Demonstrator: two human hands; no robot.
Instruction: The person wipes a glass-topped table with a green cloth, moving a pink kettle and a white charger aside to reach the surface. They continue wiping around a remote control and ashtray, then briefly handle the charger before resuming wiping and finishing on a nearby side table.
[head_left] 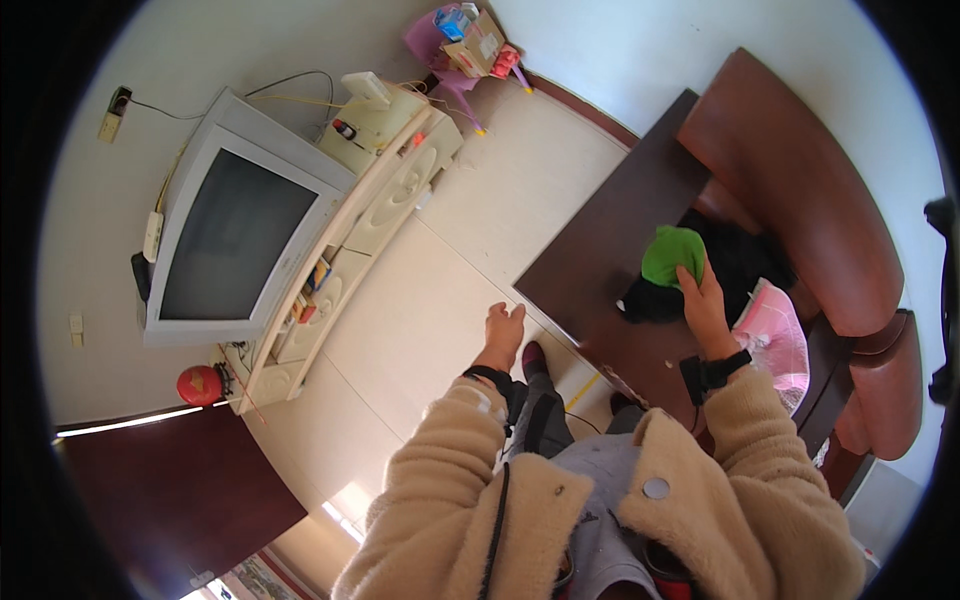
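Note:
In my right hand (708, 308) is a green cloth (672, 256), pinched at its near edge between thumb and fingers and raised over the dark wooden table (610, 225). Beneath and behind it lies a black, soft heap (735, 255), perhaps clothing; its exact kind is unclear. A pink fabric item with a pale lace-like edge (780, 335) rests just right of my right wrist. My left hand (503, 330) hangs in front of me, left of the table's corner, its fingers loosely bent and apart with nothing in them. Both wrists wear black straps.
A brown leather sofa (810, 200) stands behind the table at right. To the left, a television (240, 235) sits on a cream cabinet (385, 205). A purple chair (428, 45) holding boxes is in the far corner. A red round object (203, 384) is beside the cabinet's near end.

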